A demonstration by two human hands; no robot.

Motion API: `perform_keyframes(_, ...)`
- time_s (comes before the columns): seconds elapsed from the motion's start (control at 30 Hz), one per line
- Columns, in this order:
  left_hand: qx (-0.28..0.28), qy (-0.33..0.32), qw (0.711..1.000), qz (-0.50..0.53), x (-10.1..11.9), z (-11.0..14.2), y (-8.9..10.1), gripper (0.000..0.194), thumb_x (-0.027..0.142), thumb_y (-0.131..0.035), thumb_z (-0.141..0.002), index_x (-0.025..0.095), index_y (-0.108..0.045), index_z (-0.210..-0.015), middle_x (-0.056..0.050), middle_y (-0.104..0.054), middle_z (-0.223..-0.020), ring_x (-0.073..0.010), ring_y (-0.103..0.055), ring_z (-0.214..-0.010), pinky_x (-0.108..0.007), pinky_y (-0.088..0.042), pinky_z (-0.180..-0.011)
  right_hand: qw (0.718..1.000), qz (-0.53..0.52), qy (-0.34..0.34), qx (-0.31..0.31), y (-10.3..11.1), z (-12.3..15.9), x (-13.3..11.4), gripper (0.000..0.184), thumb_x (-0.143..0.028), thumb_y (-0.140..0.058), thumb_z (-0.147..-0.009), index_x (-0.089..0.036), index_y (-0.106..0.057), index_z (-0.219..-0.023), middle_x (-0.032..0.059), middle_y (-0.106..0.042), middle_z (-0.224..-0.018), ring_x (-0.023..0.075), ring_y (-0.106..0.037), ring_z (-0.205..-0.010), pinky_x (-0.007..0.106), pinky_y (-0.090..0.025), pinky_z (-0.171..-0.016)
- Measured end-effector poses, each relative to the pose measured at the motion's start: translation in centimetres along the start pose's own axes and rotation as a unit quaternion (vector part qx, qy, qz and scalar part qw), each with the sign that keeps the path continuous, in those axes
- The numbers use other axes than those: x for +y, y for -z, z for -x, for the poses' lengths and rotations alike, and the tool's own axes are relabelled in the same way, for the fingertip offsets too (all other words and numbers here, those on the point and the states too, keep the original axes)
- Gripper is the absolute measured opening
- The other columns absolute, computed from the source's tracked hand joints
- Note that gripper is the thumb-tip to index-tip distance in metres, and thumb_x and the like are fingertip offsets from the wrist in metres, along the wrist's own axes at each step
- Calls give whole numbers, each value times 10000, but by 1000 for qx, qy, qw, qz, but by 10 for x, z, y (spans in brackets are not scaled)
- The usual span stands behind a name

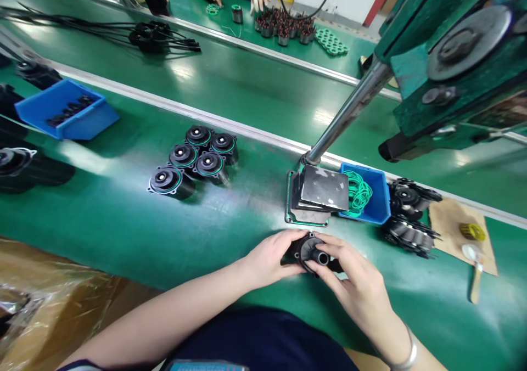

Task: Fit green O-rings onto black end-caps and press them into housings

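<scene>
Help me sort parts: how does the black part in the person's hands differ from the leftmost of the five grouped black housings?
The held part is between the left hand and right hand; the leftmost housing sits on the bench.
The held part shows an open-ended tube; the leftmost housing has a small bright centre.
The leftmost housing shows a green ring; on the held part, partly covered, none shows.
Both are black with small edge lugs.

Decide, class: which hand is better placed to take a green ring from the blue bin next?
Probably the right hand: it is nearer the blue bin of green rings. Both hold the black part, but the left hand grips its side farther from the bin.
</scene>
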State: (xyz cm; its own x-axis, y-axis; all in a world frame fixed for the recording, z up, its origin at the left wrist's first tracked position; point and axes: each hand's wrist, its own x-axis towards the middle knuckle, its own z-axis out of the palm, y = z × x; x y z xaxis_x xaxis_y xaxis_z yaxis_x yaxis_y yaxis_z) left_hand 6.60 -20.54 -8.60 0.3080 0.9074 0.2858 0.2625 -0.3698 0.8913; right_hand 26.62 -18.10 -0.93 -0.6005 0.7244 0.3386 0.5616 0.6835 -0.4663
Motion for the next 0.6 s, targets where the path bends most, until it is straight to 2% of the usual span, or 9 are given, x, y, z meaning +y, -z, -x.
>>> perform_keyframes(0.13,-7,2,1000,-2,2,-1,2,675,333,-740,-843,216,-386,-1406,-152,-598,-1344,-274,-603,-1243,-442,-518,-1058,1000,-11,-11,7,-2,1,1,187,-247,-655,-917,-160,-574,-1062,123,-676,-1130,171,-692,-1041,272,-592,-922)
perform_keyframes(0.2,-18,-20,1000,-13,2,-2,2,714,312,-748,-835,244,-362,-1432,-147,-557,-1383,-275,-572,-1278,-443,-500,-1076,999,-27,-24,10,-6,3,2,192,-258,-641,-926,-176,-564,-1080,115,-676,-1137,172,-691,-1053,272,-603,-896)
perform_keyframes(0.3,-28,-59,997,-36,1,-4,0,648,259,-740,-836,275,-413,-1396,-133,-521,-1393,-260,-557,-1286,-415,-502,-1065,996,-59,-59,19,-13,6,1,200,-300,-625,-934,-193,-525,-1070,110,-682,-1134,188,-691,-1076,289,-618,-862)
perform_keyframes(0.4,-18,-62,997,-48,3,-5,-1,589,201,-752,-800,273,-484,-1320,-110,-560,-1320,-244,-608,-1206,-390,-537,-1007,996,-53,-72,25,-13,6,-1,196,-342,-593,-945,-220,-510,-1074,91,-697,-1108,210,-721,-1002,311,-640,-805)
perform_keyframes(0.47,-5,-76,995,-62,10,-9,5,590,192,-778,-752,270,-522,-1277,-98,-594,-1253,-242,-642,-1134,-380,-561,-953,999,-32,-44,4,4,-1,-2,285,-403,-621,-916,-263,-525,-1145,55,-719,-1066,227,-742,-916,322,-659,-743)
perform_keyframes(0.53,14,-101,992,-73,24,-18,18,612,183,-788,-712,275,-540,-1264,-88,-608,-1224,-243,-650,-1100,-380,-567,-927,1000,-2,-7,9,41,-15,-3,391,-471,-655,-875,-306,-539,-1210,35,-730,-1051,243,-746,-884,345,-668,-724)
perform_keyframes(0.6,40,-121,989,-80,43,-37,37,615,176,-777,-701,277,-549,-1264,-81,-616,-1226,-247,-637,-1121,-391,-552,-948,994,24,6,104,96,-39,-6,342,-454,-603,-917,-291,-571,-1215,60,-716,-1089,235,-735,-927,359,-655,-781)
